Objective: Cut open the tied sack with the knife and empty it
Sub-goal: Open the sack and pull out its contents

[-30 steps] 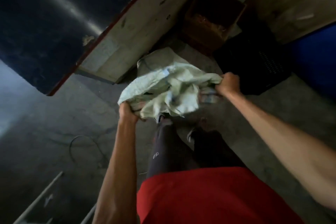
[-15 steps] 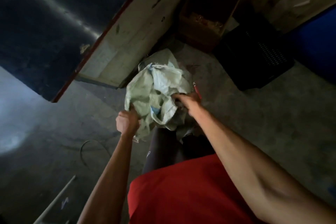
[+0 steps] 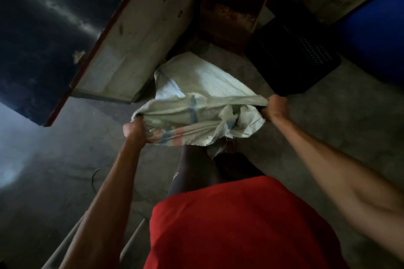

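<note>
My left hand [image 3: 133, 130] and right hand [image 3: 275, 109] each grip bunched sack [image 3: 196, 113] cloth, stretching it limp above the floor [image 3: 328, 116]; contents not visible.

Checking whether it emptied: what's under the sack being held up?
Under the sack, stretched between left hand and right hand, only trouser legs and concrete floor show. The floor directly beneath is covered.

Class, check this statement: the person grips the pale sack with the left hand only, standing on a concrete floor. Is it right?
Wrong on the hands. The head view shows both gripping the sack: the left hand at one end, the right hand at the other. The concrete floor part holds.
</note>
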`<state>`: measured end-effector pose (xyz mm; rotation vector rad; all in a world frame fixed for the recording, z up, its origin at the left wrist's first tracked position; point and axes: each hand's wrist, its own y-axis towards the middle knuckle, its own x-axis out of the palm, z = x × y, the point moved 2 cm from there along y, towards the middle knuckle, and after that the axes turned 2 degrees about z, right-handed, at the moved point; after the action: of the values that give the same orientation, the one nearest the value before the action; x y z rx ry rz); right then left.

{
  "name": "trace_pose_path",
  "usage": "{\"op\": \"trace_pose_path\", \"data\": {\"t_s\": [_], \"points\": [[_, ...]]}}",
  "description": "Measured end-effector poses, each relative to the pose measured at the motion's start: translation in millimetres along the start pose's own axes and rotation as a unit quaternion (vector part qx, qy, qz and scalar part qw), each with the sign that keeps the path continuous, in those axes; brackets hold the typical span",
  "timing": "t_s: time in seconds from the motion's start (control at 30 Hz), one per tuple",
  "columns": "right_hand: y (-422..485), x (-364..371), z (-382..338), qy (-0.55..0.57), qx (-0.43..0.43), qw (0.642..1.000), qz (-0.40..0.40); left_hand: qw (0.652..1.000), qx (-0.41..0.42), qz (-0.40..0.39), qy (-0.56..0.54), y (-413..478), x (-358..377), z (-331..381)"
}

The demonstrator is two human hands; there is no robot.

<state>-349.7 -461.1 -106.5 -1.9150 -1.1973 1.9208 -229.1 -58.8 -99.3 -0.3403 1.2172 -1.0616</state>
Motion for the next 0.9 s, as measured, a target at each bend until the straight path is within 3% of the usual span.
{"op": "trace_pose_path", "data": {"t_s": [0.07,0.17,0.27,0.3,0.4,0.43,0.5,0.57,0.73,0.8,0.87,0.9], "points": [[-12.0,7.2,-8.0,0.081,0.041,0.995,0.051,0.996,0.041,0.033,0.077,-13.8,3.1,-0.6],[-31.9,25.5,-11.3,0.258,0.191,0.947,0.018,0.972,0.092,-0.023,0.217,-28.2,6.2,-2.5],[-53.6,45.1,-29.4,0.518,0.261,0.812,-0.056,0.948,0.112,-0.045,0.296,-35.2,3.4,-11.5],[-60.0,53.0,-34.8,0.548,0.253,0.795,-0.066,0.945,0.096,-0.054,0.307,-36.3,4.1,-18.3],[-74.9,71.4,-47.2,0.537,0.208,0.814,-0.077,0.944,0.019,-0.040,0.327,-49.2,12.4,-39.7],[-78.7,78.0,-50.8,0.551,0.203,0.804,-0.098,0.958,-0.017,-0.053,0.280,-52.9,17.0,-44.0],[-86.7,89.2,-56.8,0.587,0.211,0.769,-0.142,0.981,-0.098,-0.155,0.055,-58.4,36.5,-46.9],[-93.8,101.0,-60.0,0.607,0.233,0.743,-0.160,0.949,-0.167,-0.250,-0.096,-64.7,45.6,-52.5],[-99.8,132.2,-60.7,0.567,0.219,0.780,-0.151,0.938,-0.167,-0.256,-0.161,-77.1,67.8,-52.2],[-94.9,134.8,-53.8,0.462,0.190,0.859,-0.113,0.919,-0.240,-0.224,-0.217,-64.6,81.5,-44.6],[-85.6,119.8,-40.9,0.247,0.115,0.962,-0.033,0.952,-0.170,-0.195,-0.166,-46.5,84.9,-42.8],[-81.4,109.4,-36.2,0.148,0.073,0.986,-0.003,0.971,-0.122,-0.176,-0.109,-38.6,82.5,-45.0]]}}
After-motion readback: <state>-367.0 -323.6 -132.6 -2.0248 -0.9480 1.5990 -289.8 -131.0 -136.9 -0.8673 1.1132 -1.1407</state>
